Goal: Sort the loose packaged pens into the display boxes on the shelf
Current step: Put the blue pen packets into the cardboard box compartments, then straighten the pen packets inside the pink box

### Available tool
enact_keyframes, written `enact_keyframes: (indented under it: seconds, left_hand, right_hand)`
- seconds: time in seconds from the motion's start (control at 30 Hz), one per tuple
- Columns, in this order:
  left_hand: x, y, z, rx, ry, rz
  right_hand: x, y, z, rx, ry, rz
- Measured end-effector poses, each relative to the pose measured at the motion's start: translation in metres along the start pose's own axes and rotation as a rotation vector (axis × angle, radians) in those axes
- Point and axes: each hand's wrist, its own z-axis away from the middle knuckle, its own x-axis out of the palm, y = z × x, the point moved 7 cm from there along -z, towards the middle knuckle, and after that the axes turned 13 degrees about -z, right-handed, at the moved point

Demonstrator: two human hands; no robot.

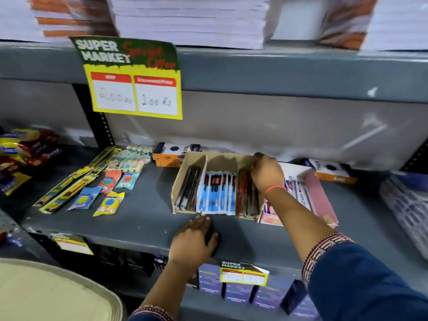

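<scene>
Pens in blue packs stand in the middle slot of the cardboard display box, long axis front-to-back; left hand, nearer, empty, touches their front end, right hand grasps the box's right divider.

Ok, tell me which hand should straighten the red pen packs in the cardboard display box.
Right. The right hand already rests at the box's right compartment, beside the red pen packs. The left hand sits on the shelf edge in front of the blue packs.
</scene>
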Motion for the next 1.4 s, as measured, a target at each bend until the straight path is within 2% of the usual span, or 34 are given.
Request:
enact_keyframes:
  seconds: [0.1, 0.23, 0.37, 0.53, 0.6, 0.7, 1.1, 1.4]
  left_hand:
    - [-0.001, 0.013, 0.0, -0.007, -0.002, -0.01]
    - [0.001, 0.06, 0.0, 0.123, -0.014, -0.014]
    - [0.006, 0.111, -0.002, 0.266, -0.033, 0.007]
    - [-0.013, 0.153, 0.002, 0.487, 0.117, -0.039]
    - [-0.008, 0.156, -0.003, 0.507, 0.13, -0.019]
    - [0.003, 0.154, -0.009, 0.492, 0.029, 0.058]
    - [0.013, 0.15, -0.01, 0.458, -0.007, 0.067]
    - [0.013, 0.152, -0.011, 0.478, 0.005, 0.06]
  right_hand:
    - [-0.025, 0.049, 0.013, 0.135, 0.0, 0.067]
    - [-0.048, 0.102, 0.031, 0.269, 0.004, 0.142]
    - [-0.05, 0.125, 0.036, 0.318, -0.047, 0.169]
    - [-0.044, 0.135, 0.039, 0.338, -0.109, 0.27]
    - [-0.041, 0.139, 0.039, 0.345, -0.124, 0.304]
    - [-0.038, 0.143, 0.039, 0.353, -0.139, 0.33]
    - [-0.045, 0.14, 0.026, 0.29, -0.119, 0.326]
    - [-0.056, 0.148, 0.023, 0.341, -0.071, 0.225]
